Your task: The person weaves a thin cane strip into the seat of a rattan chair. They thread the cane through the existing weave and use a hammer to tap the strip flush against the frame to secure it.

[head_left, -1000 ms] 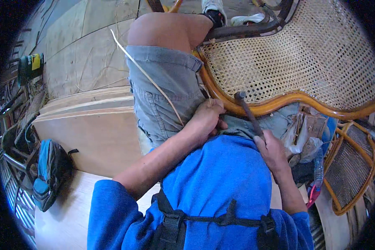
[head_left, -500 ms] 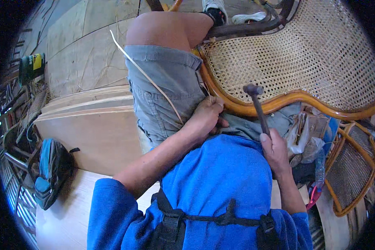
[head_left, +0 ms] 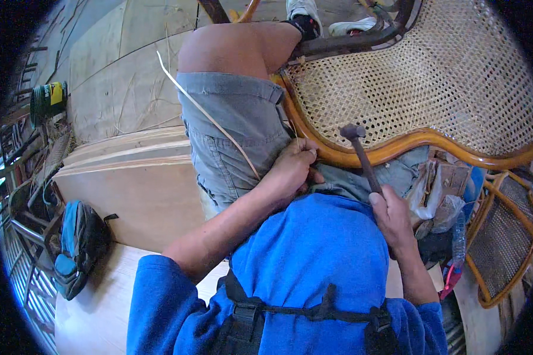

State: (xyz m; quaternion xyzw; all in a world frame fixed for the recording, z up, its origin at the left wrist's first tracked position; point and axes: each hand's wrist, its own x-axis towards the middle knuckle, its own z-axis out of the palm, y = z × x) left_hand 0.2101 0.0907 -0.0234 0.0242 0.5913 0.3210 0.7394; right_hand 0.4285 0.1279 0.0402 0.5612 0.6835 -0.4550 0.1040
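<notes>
A woven cane panel [head_left: 397, 77] in a curved, glossy orange-brown rattan frame [head_left: 391, 155] lies across my lap toward the right. My left hand [head_left: 293, 167] is closed at the frame's near left edge, its fingers pinching a thin cane strip. One long pale strip [head_left: 210, 118] runs from beside that wrist up over my thigh, its far end free. My right hand [head_left: 392, 218] grips a hammer [head_left: 366, 160] by its handle. The hammer's dark head is raised over the frame's near edge, apart from my left fingers. What lies beneath my left hand is hidden.
Stacked plywood sheets [head_left: 127, 195] and a black-and-blue backpack [head_left: 80, 248] are at my left. A green can [head_left: 47, 100] stands farther off. On the right are plastic bags [head_left: 441, 204], a clear bottle [head_left: 458, 236] and another rattan-framed piece [head_left: 503, 236].
The hammer head has shifted slightly left and down. My left hand keeps its place at the frame. The whole view has moved a little.
</notes>
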